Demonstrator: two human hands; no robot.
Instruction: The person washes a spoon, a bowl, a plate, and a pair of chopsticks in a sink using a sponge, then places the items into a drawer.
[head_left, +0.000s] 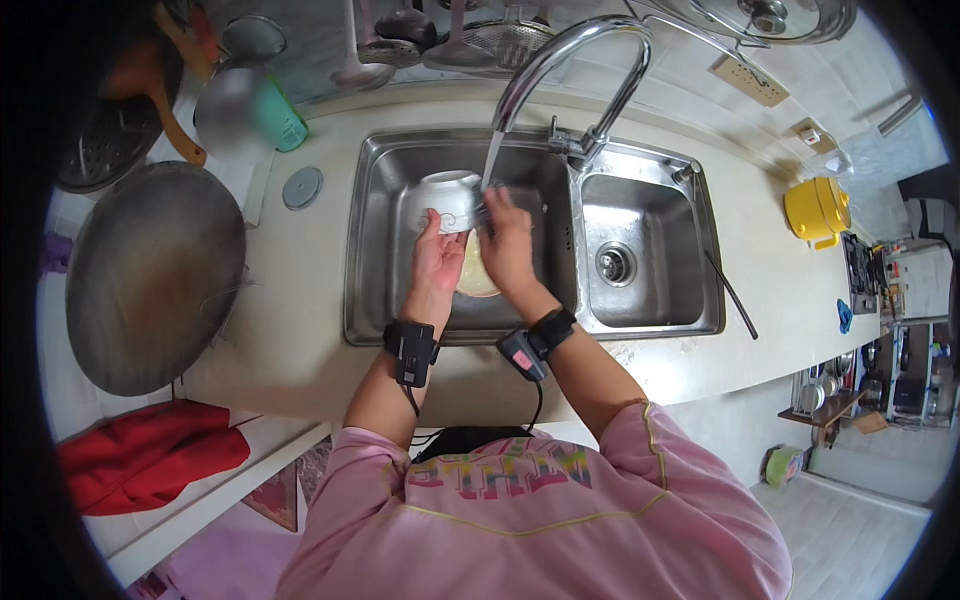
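Over the left basin of a steel double sink (367, 247), my left hand (440, 259) holds a white bowl (442, 196) with a dark curl pattern, tilted on its side. My right hand (510, 244) is at the bowl's right side, blurred, with a dark scrubber (486, 201) in its fingers. From the curved chrome faucet (517, 82) a stream of water (491, 159) falls at the scrubber and the bowl's edge. Below and between the hands lies a yellowish round dish (477, 270) in the basin, partly hidden by them.
A large wok (154, 277) leans at the left, near a grey round lid (302, 188) and a green bottle (291, 133). Right of the left basin is a smaller basin with a drain (616, 264). A black stick (731, 295) crosses its right rim; a yellow pot (814, 210) stands farther right.
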